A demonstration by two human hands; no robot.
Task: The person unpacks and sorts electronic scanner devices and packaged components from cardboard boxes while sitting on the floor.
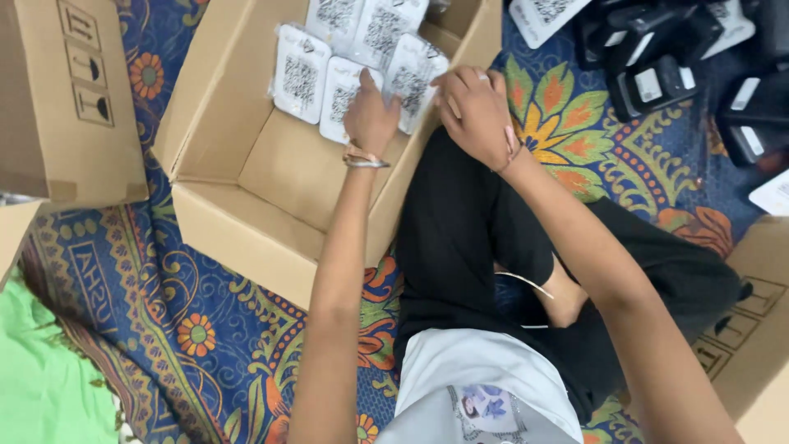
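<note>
An open cardboard box [246, 222] sits on the floor in front of me. Inside it stand several white flat packets [300, 74] with black square codes, lined up in rows at the far side. My left hand [370, 119] reaches into the box, its fingers resting against one packet [339, 97] in the near row. My right hand [477, 111] is at the box's right wall, fingers curled around the packet [411, 78] at the row's right end. Bracelets are on both wrists.
Another cardboard box [70, 99] stands at the left, a third [744, 329] at the lower right. Black devices in clear wrap [657, 57] and white packets lie at the top right. A patterned blue floor cloth [164, 312] and green fabric [41, 386] lie below. My folded legs are at the centre.
</note>
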